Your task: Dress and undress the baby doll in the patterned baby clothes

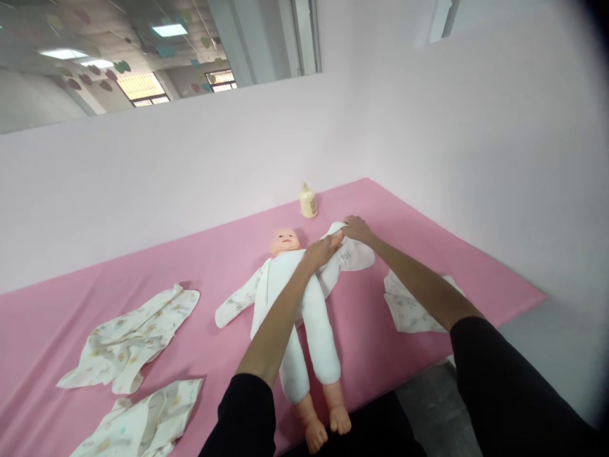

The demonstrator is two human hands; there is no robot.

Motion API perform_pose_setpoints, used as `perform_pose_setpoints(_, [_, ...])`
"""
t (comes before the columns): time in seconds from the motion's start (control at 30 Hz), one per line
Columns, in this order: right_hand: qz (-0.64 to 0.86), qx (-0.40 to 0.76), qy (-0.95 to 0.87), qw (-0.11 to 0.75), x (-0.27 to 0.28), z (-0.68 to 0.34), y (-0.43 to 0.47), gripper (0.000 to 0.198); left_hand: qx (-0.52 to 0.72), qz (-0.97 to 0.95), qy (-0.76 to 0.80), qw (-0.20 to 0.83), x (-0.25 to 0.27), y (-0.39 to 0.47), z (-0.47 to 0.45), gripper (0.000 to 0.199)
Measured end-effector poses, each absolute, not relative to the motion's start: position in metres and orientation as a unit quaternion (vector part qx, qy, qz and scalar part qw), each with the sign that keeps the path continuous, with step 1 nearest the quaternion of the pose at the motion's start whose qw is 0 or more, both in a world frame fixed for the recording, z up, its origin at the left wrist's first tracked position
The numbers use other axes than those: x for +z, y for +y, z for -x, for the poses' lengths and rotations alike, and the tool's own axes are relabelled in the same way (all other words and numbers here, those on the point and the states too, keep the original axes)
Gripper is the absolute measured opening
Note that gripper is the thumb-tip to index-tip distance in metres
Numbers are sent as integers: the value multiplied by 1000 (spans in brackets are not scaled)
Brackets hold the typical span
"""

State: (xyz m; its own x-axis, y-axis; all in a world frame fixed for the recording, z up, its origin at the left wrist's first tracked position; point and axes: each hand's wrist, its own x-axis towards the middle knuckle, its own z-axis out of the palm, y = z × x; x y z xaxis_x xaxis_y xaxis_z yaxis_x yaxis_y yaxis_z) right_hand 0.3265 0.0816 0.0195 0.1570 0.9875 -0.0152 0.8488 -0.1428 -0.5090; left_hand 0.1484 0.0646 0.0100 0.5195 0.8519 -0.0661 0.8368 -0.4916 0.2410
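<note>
Pinching the white garment (359, 256) toward the surface's (404, 223) far corner, the right hand (358, 228) likely needed gentle tension while the left hand (318, 252), grip unclear, lay over the doll (284, 273).

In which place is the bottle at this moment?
In the head view, the bottle stands near the back edge of the pink table, close to the wall, beyond and slightly right of the doll's head.
</note>
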Motion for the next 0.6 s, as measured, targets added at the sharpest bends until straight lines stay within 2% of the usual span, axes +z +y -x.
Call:
perform_pose_setpoints(0.27, [729,80,-668,127,18,-304,50,20,17,-837,537,109,4,71,-159,52])
perform_pose_setpoints(0.47, [723,75,-677,116,10,-305,47,19,-1,-852,511,110,8,69,-153,54])
perform_pose_setpoints(0.6, [723,92,-672,131,3,-311,49,15,-34,-874,472,107,19,63,-140,49])
